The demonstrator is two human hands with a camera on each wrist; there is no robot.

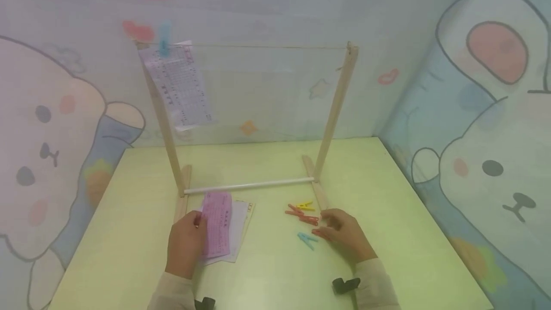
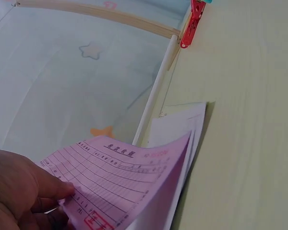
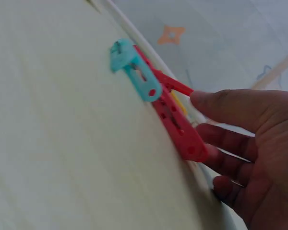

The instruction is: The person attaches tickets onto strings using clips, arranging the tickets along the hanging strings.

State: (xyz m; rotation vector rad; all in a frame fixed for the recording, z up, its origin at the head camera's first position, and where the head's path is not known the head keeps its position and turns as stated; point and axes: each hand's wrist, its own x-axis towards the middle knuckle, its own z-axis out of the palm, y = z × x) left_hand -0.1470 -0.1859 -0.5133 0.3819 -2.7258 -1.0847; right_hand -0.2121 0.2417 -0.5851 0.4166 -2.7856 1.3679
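My left hand (image 1: pixel 186 240) pinches the left edge of a pink printed slip (image 1: pixel 218 224) between thumb and fingers. In the left wrist view that slip (image 2: pixel 120 172) bends upward, with red stamp marks at its lower edge. Under it lie white and cream sheets (image 1: pixel 241 221) on the table. My right hand (image 1: pixel 344 233) pinches a red clothespin (image 3: pixel 180 127), thumb at one handle and fingers at the other. Close by lie a light-blue clothespin (image 1: pixel 307 240), a yellow clothespin (image 1: pixel 305 205) and more red clothespins (image 1: pixel 294 210).
A wooden frame (image 1: pixel 337 114) stands on the pale yellow table (image 1: pixel 413 233), with a string (image 1: pixel 267 47) across its top and a white rod (image 1: pixel 249 186) low down. A blue clothespin (image 1: pixel 164 47) holds a printed sheet (image 1: pixel 182 90) on the string's left end. Cartoon-printed walls surround the table.
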